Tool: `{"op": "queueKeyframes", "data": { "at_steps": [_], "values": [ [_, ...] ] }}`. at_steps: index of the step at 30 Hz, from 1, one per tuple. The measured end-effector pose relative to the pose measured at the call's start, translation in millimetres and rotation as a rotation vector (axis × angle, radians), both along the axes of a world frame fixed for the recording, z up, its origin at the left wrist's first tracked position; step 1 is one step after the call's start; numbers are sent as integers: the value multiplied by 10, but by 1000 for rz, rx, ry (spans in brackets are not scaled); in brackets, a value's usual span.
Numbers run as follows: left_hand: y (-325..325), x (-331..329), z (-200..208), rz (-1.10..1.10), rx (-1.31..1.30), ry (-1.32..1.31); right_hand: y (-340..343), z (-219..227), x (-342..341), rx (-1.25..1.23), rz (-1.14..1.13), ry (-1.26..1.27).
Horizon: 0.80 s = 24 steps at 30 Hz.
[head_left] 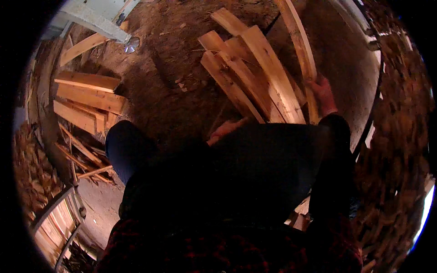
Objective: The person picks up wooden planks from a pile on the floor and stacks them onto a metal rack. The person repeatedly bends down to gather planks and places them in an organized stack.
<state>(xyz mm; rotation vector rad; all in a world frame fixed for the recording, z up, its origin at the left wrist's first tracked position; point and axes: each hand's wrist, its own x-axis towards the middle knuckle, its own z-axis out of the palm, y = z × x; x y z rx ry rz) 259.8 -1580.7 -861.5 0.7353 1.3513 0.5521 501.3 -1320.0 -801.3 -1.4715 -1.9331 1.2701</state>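
Observation:
My right hand is closed around the near part of a long, narrow wooden board, which runs up past the frame's top edge. Left of that board, a loose pile of sawn boards fans out on the floor, its near ends hidden behind my dark-clothed leg. My left hand is low beside the pile's near end, with its fingers stretched toward the boards; it is dim and partly covered by my leg, and I see nothing held in it.
Shorter boards are stacked at the left, with thin wood strips nearer me. A pale metal machine arm with a shiny round end juts in at the upper left. Stacked firewood lines the right. The brown floor carries wood scraps.

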Motion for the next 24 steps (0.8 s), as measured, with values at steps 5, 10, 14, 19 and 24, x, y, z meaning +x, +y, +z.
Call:
{"op": "queueKeyframes", "data": {
  "at_steps": [5, 10, 14, 19, 24],
  "values": [
    [46, 118, -151, 125, -34, -198, 455, -236, -191, -294, 181, 96],
    [-17, 198, -122, 272, -31, -263, 475, -439, -351, -791, -70, 236],
    [-89, 208, -128, 376, -33, -276, 83, -11, -538, -799, -45, -138],
    [-71, 269, -189, 425, 0, -306, -488, -141, -120, -893, -73, 114],
    [-88, 225, -484, 211, 105, -180, -595, -539, 390, -858, 91, 355]
  ]
}}
